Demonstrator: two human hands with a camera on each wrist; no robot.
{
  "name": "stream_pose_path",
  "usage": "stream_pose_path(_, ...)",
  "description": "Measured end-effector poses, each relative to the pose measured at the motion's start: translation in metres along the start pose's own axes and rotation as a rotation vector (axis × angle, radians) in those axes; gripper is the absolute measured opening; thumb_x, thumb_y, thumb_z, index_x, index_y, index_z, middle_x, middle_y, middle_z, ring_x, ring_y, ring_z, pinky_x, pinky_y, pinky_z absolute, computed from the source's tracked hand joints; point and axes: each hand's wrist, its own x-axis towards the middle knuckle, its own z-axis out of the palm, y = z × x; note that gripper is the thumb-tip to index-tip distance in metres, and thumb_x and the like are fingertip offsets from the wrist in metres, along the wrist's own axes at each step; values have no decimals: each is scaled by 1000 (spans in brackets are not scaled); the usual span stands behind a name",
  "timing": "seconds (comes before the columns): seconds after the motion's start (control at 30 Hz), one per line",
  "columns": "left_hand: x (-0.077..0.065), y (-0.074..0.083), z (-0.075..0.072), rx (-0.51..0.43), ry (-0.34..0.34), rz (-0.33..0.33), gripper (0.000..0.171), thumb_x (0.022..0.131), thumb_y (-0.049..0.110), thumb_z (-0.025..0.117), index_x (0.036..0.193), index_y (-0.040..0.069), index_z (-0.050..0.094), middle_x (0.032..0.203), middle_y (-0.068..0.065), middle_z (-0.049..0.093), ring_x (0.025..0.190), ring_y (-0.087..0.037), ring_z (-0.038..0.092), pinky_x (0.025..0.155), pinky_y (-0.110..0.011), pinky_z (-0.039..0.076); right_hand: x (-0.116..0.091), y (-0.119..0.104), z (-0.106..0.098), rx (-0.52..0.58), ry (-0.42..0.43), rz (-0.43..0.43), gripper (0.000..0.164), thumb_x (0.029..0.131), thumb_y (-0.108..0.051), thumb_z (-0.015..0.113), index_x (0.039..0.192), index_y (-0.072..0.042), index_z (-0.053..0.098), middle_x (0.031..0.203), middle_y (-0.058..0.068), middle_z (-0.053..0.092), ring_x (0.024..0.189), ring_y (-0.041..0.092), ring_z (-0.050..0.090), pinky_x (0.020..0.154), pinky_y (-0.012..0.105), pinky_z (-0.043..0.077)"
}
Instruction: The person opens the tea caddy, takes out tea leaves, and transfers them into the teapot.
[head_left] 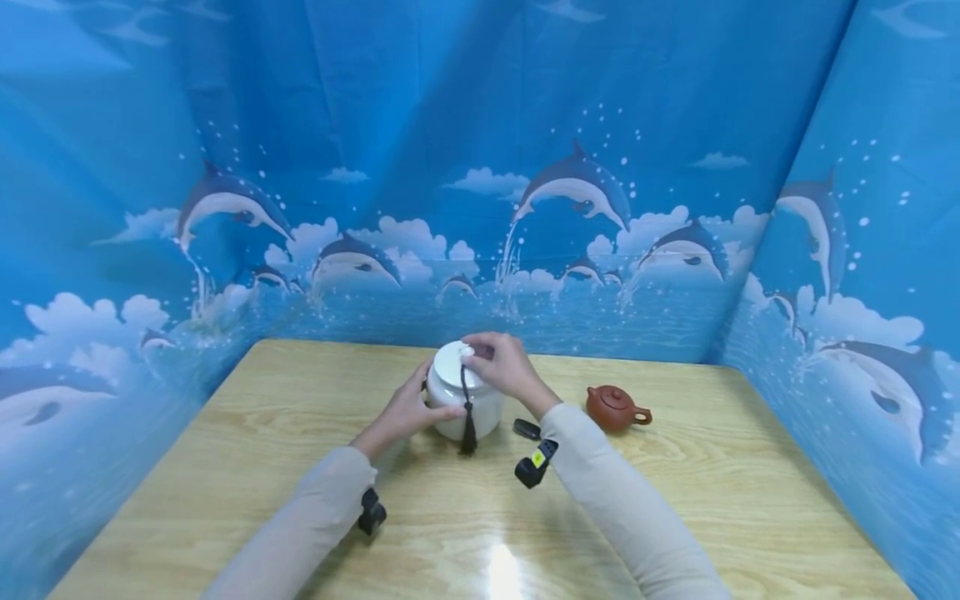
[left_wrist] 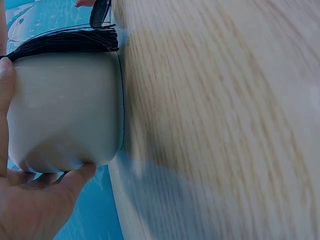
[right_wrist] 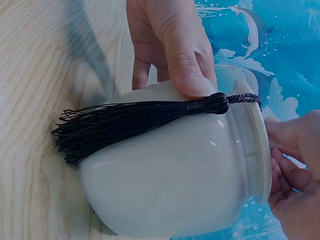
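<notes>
A glossy white lidded jar [head_left: 487,414] stands upright on the wooden table. My left hand [head_left: 402,411] grips it around the side, thumb across the front by the black tassel [right_wrist: 145,120]; in the left wrist view the fingers [left_wrist: 75,180] curl round the jar wall. Over the top, my right hand [head_left: 508,367] pinches the small knob in the middle of the white lid [head_left: 447,365]. That lid sits on the jar's mouth, its rim [right_wrist: 257,150] showing edge-on in the right wrist view. The tassel hangs by a twisted cord from the lid.
A reddish-brown teapot [head_left: 613,408] stands right of the jar, beyond my right forearm. Between them lies a small dark oval object [head_left: 527,428] on the table [head_left: 420,525]. A blue curtain [head_left: 420,167] with dolphins closes off the back and sides.
</notes>
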Motion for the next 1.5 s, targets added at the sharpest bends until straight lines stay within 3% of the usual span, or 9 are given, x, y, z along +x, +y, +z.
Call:
stream_pose_path(0.4,-1,0,3,-17,-2,2,117,66,56,82,155,26,12,157,-7,25,139,-33,32,107,-57,34,-3,3,7,31,82,30,25,89,-23,70,111,-11,72,106,5,71,91,16,66,76,29,56)
stream_pose_path(0.73,-2,-3,1,-8,8,0,118,65,58,81,155,24,12,157,-7,24,140,-33,30,108,-58,32,1,1,12,44,74,67,22,89,-22,69,108,-11,73,100,5,71,88,16,64,72,28,55)
stream_pose_path(1.1,-1,0,-1,17,5,-2,117,66,59,79,155,23,12,157,-8,24,140,-33,29,108,-58,32,2,-3,18,-13,90,105,22,92,-21,65,110,-9,71,113,10,66,102,22,62,87,36,53)
stream_pose_path(1.23,-1,0,0,14,3,7,115,68,56,80,155,23,12,157,-8,25,140,-32,30,108,-57,32,0,-4,20,-44,113,84,20,93,-19,65,109,-8,70,110,10,64,101,23,61,87,37,53)
stream_pose_path(1.5,0,-1,1,11,5,6,115,68,57,79,155,24,12,157,-8,24,140,-32,29,107,-56,34,-1,-3,24,-167,160,-43,18,92,-14,64,104,-2,70,102,12,66,98,27,59,94,42,45)
